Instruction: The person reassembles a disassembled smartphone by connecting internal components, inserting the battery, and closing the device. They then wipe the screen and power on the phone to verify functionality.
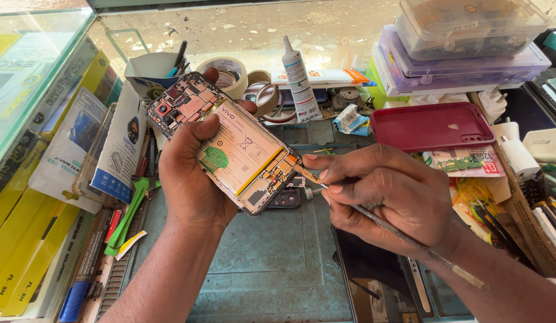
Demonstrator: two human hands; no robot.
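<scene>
Clutter rings your bare teal mat (272, 263). Your left hand (191, 173) grips the opened phone (230, 143) above it; your right hand (386, 191) pinches tweezers (403, 236), tip touching the phone's lower edge.

Teal work mat (272, 263), red phone case (430, 125), glue bottle (300, 78), tape roll (227, 75)

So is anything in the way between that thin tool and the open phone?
Nothing visible. The right hand holds the thin tool with its tip already at the lower edge of the opened phone, which the left hand grips from behind. Small loose parts lie just below, not between them.
</scene>
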